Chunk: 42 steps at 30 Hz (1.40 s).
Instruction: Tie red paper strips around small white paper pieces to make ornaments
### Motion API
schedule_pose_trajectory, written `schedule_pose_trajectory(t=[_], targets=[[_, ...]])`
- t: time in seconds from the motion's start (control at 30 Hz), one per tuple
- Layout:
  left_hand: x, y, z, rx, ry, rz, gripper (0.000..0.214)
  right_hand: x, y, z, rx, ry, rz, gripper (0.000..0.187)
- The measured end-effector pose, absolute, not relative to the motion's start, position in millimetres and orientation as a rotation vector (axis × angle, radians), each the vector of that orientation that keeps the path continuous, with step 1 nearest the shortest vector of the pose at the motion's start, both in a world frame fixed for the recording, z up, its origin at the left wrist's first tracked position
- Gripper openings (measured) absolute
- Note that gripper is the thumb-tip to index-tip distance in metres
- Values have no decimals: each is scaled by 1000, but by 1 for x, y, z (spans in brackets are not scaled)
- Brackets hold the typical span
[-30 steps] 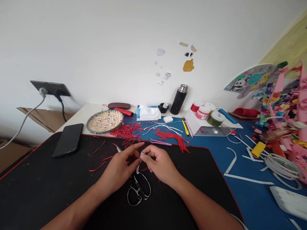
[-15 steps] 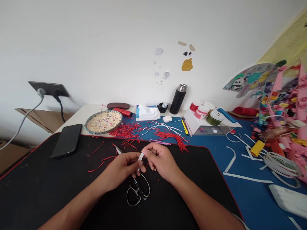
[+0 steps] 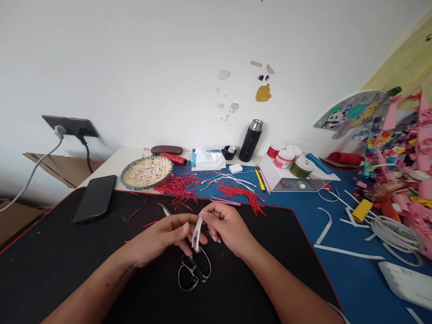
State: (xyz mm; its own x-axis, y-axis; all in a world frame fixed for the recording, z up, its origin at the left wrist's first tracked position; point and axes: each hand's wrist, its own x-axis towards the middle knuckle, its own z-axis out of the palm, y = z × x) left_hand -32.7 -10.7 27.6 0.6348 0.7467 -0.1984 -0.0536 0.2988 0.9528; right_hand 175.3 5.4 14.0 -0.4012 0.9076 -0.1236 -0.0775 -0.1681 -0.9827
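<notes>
My right hand (image 3: pixel 225 227) pinches the top of a folded white paper strip (image 3: pixel 196 234) above the black mat (image 3: pixel 67 265). My left hand (image 3: pixel 165 236) is closed on the strip's lower end, fingers curled against it. Black-handled scissors (image 3: pixel 195 270) lie on the mat just below both hands. Tweezers (image 3: pixel 166 210) lie just beyond my left hand. Several red paper strips (image 3: pixel 178 185) are scattered behind the hands.
A black phone (image 3: pixel 95 198) lies at the mat's left. A woven basket (image 3: pixel 146 171), tissue pack (image 3: pixel 208 159), black flask (image 3: pixel 250 140) and paint jars (image 3: pixel 285 157) stand at the back. White strips (image 3: pixel 326 229) and colourful paper crafts (image 3: pixel 398 153) crowd the blue mat at right.
The white strip has been drawn out longer between my hands and now hangs folded. My left hand slid down and left; my right hand barely moved.
</notes>
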Motion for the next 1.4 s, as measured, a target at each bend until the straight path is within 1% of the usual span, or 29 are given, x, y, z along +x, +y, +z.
schedule_pose_trajectory(t=[0.13,0.27,0.47,0.63,0.77,0.97,1.17,1.4], targets=[[-26,-13,20,963,786,629,43,174,4,15,-1000,-1377,1681,39],[-21,-13,15,915,795,657,37,173,3,15,-981,-1405,1699,37],[-16,-10,27,1121,944,744,40,173,4,13,-1009,-1399,1674,35],[-12,-11,29,1248,1088,744,44,171,3,8,-1078,-1460,1554,28],[-11,-13,25,1314,1119,727,41,169,1,7,-1118,-1508,1443,21],[-15,-12,26,1416,1132,742,38,170,1,10,-1118,-1532,1418,18],[-18,-11,25,1390,1171,815,34,171,0,11,-1136,-1574,1390,19],[-17,-10,23,1290,1138,836,37,170,1,8,-1104,-1559,1434,17]])
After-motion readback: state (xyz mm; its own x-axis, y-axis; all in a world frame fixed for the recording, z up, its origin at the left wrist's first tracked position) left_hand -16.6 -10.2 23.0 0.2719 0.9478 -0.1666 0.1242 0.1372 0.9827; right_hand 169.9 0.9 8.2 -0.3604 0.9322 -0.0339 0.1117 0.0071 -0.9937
